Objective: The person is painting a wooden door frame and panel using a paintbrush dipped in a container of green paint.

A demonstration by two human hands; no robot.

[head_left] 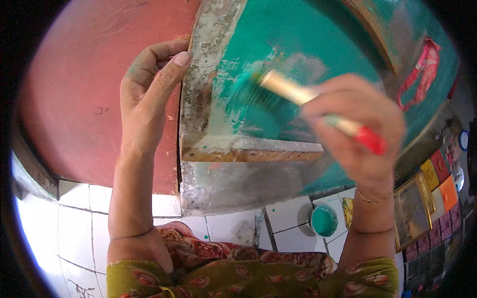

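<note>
My right hand (360, 124), smeared by motion, is closed round a paintbrush (284, 87) with a pale handle and a red end. The bristles touch the wall (298, 35), where streaks of wet green paint lie over a grey, patchy part. My left hand (149, 92) is closed on the edge of a reddish-brown door panel (89, 99), with the thumb laid along that edge. Between panel and green paint runs a bare, mottled strip (201, 74). Below the brush, a wooden ledge (248, 154) juts from the wall.
A tub of green paint (324, 221) stands on the white tiled floor (288, 241), which has green drips. A pink-red cloth strip (422, 72) hangs at the right, near a slanting wooden piece (375, 35). A gold-edged frame (415, 213) and coloured boxes are at the lower right.
</note>
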